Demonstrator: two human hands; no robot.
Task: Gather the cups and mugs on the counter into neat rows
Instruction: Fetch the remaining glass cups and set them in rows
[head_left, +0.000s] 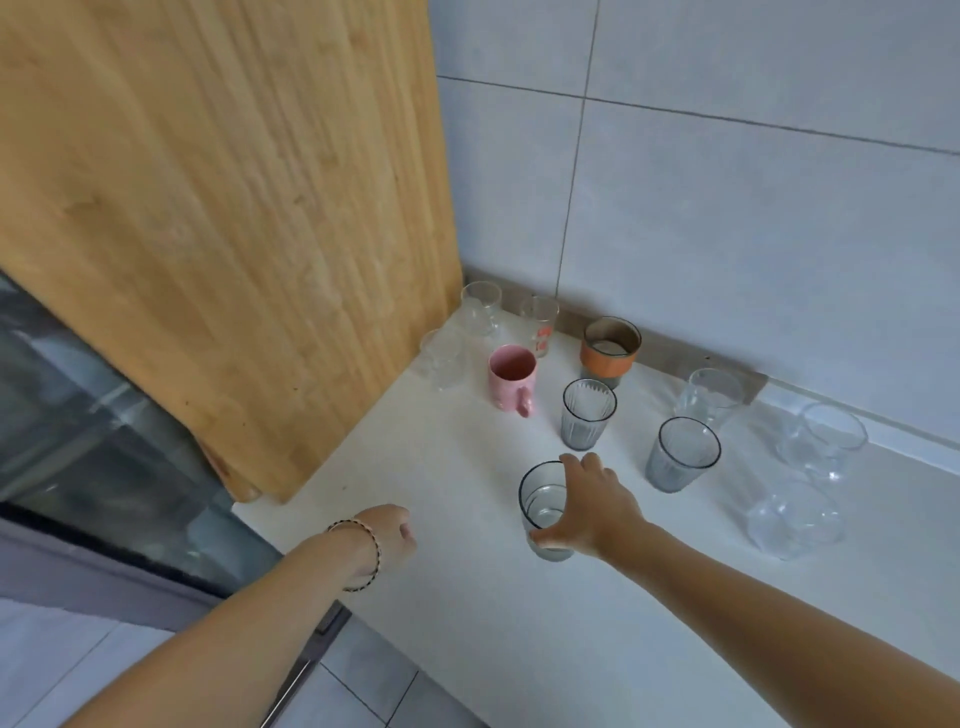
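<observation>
My right hand (589, 506) grips a grey ribbed glass (543, 504) at the front of the white counter (519, 623), thumb on its near side and fingers over the rim. My left hand (392, 535), a beaded bracelet on its wrist, rests in a loose fist near the counter's left edge and holds nothing. Two more grey glasses (587, 413) (681, 453) stand behind. A pink mug (511, 378) and an orange-banded cup (610, 351) stand further back. Clear glasses (480, 307) (711, 397) (826, 439) are spread along the wall.
A large wooden board (234, 234) leans upright at the counter's left end, next to the back glasses. The tiled wall (727, 182) runs behind the counter. A clear glass (792, 519) lies at the right. Floor tiles (363, 686) show below the counter's left edge.
</observation>
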